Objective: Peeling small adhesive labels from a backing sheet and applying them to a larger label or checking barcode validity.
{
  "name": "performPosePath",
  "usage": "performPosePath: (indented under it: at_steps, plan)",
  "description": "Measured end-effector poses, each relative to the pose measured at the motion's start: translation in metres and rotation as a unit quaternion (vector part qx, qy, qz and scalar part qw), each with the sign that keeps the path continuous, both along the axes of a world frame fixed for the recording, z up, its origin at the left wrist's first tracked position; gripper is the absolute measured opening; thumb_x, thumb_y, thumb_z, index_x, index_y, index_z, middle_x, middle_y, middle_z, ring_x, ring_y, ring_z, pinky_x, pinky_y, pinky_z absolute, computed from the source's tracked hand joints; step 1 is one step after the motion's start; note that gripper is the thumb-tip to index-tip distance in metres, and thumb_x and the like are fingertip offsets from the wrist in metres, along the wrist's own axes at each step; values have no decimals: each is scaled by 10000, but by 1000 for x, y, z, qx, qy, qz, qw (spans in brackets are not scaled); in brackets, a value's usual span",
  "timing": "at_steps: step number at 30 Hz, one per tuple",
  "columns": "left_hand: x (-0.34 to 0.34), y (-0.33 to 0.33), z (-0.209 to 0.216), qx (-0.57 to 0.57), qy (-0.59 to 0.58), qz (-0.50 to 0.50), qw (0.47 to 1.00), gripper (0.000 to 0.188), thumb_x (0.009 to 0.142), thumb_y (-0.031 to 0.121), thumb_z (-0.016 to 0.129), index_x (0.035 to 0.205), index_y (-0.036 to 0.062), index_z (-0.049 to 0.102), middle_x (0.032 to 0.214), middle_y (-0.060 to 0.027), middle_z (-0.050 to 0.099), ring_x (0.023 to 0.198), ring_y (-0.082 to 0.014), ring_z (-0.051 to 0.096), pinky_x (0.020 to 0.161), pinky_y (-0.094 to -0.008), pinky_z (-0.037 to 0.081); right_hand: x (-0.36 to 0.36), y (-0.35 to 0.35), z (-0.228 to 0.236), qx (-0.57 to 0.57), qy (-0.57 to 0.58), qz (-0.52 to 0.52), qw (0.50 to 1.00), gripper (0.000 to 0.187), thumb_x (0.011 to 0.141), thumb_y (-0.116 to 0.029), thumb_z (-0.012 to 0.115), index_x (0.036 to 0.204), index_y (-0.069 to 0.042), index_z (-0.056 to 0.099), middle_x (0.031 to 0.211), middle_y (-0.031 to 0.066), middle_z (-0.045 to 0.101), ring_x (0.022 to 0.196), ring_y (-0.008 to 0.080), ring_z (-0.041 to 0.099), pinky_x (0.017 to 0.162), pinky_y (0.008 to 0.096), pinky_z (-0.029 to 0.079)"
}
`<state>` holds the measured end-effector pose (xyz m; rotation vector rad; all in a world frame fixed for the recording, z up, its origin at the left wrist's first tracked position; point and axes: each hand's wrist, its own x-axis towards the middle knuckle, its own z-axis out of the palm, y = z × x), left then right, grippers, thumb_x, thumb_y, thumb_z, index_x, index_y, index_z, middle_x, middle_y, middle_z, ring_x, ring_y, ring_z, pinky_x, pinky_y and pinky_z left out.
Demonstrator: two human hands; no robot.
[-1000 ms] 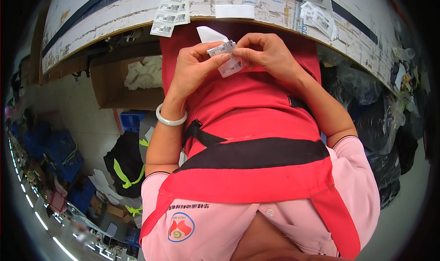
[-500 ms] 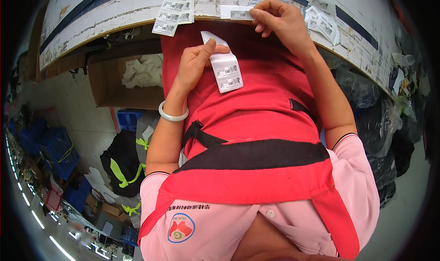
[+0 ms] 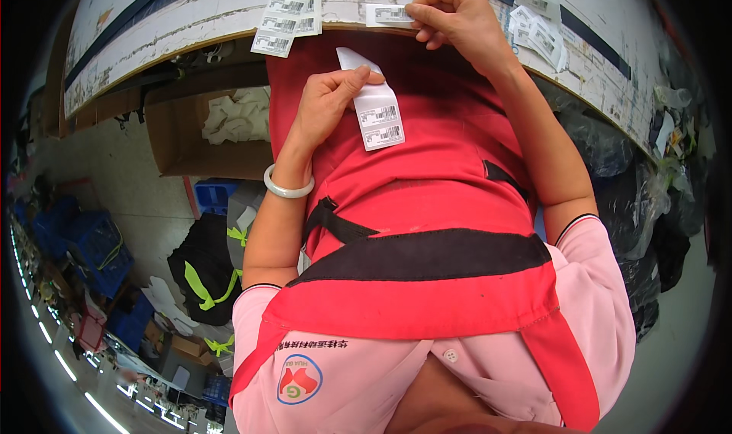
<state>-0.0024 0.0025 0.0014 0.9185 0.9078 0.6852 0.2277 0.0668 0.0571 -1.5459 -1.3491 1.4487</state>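
Note:
My left hand (image 3: pixel 329 102) pinches a white strip of barcode labels (image 3: pixel 379 121) between thumb and fingers, in front of my red apron. Two printed labels show on the strip's lower end, and its upper end is bare backing. At the table's front edge, my right hand (image 3: pixel 461 28) has thumb and forefinger pressed together on the right end of a small barcode label (image 3: pixel 389 15). That label lies over a white piece at the edge; whether it is fully stuck down I cannot tell. Long strips of labels (image 3: pixel 286 15) hang over the edge to its left.
Crumpled label sheets (image 3: pixel 537 34) lie on the worn white table (image 3: pixel 206 22) to the right of my right hand. Below the table at left stands a cardboard box (image 3: pixel 171 140) holding white cloth. Bundles in clear and dark plastic (image 3: pixel 621 182) sit at the right.
My right hand has shifted slightly up and left, and the small label has moved left over the white piece. My left hand keeps its hold on the strip.

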Motion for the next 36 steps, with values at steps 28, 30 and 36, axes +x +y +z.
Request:
performPosePath:
  at_steps: [28, 30, 36]
  plan:
    - [1, 0, 0, 17, 22, 3, 1000, 341, 949, 284, 565, 991, -29, 690, 818, -43, 669, 705, -77, 589, 622, -206, 469, -11, -2, 11, 17, -68, -1, 998, 180, 886, -163, 616, 898, 16, 631, 712, 38, 617, 587, 84, 590, 520, 205, 497]
    - [3, 0, 0, 11, 14, 1, 1000, 343, 950, 285, 561, 994, -31, 688, 829, -50, 672, 718, -84, 601, 634, -212, 479, -5, -5, 5, 37, -79, 14, 996, 209, 899, -203, 627, 953, -2, 643, 757, 18, 619, 627, 63, 588, 558, 190, 499]
    - [3, -2, 4, -47, -37, 37, 997, 372, 983, 289, 485, 1047, -29, 667, 902, -75, 667, 761, -102, 615, 664, -227, 487, 32, -34, 24, 46, 18, -48, 998, 211, 924, -217, 598, 973, -15, 636, 749, 14, 614, 605, 61, 574, 533, 189, 466]
